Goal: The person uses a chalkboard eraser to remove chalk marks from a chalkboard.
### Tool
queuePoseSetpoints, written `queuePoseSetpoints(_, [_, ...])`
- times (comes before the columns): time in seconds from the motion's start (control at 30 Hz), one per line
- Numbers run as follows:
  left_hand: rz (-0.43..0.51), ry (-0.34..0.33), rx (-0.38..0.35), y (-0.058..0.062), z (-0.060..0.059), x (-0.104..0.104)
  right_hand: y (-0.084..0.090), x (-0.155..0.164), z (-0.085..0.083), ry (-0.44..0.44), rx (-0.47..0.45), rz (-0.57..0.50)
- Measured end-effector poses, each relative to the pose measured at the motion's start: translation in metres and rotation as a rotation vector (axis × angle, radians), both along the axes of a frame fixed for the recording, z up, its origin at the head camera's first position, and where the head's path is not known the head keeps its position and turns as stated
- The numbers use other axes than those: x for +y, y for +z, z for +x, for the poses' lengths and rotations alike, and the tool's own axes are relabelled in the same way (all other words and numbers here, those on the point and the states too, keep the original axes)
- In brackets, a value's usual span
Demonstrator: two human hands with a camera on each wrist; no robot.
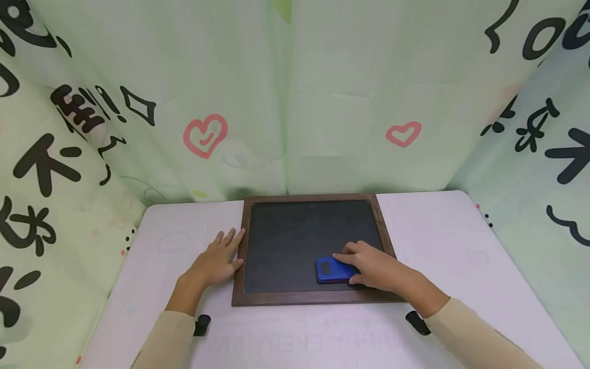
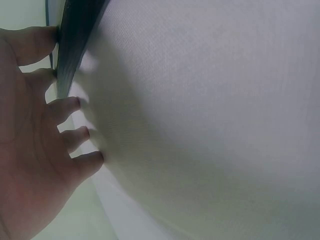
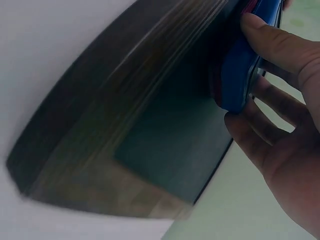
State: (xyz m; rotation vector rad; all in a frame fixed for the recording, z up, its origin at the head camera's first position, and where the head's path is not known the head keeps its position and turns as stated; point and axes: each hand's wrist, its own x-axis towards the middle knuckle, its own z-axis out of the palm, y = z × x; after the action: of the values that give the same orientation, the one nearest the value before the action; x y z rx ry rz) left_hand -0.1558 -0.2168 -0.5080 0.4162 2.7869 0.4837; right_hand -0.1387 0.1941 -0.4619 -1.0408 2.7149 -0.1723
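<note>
A dark chalkboard (image 1: 295, 241) in a brown wooden frame (image 1: 239, 271) lies flat on the white table (image 1: 461, 246). A blue eraser block (image 1: 333, 270) rests on the board's lower right part, and my right hand (image 1: 369, 264) grips it between thumb and fingers. In the right wrist view the blue eraser (image 3: 240, 75) sits pinched against the board (image 3: 165, 135), thumb (image 3: 270, 37) on one side. My left hand (image 1: 216, 259) lies flat with straight fingers on the table, fingertips touching the frame's left edge; the left wrist view shows the fingers (image 2: 65, 107) against the frame (image 2: 75, 35).
Pale green curtains (image 1: 286, 102) printed with black characters and pink hearts enclose the table at the back and both sides. Bare white tabletop lies to the left and right of the board. Black wrist straps (image 1: 201, 324) sit on both sleeves.
</note>
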Motion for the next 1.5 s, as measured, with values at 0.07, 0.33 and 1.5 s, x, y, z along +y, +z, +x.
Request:
queuePoseSetpoints(0.07, [-0.001, -0.002, 0.001, 0.0, 0.0, 0.0, 0.0, -0.011, -0.001, 0.025, 0.005, 0.009])
queuePoseSetpoints(0.33, [-0.007, -0.007, -0.002, 0.001, -0.002, -0.001, -0.003, -0.067, -0.003, 0.072, 0.014, 0.036])
queuePoseSetpoints(1.5, [-0.012, 0.019, -0.019, 0.003, -0.001, 0.002, -0.005, -0.171, -0.005, 0.059, 0.055, 0.162])
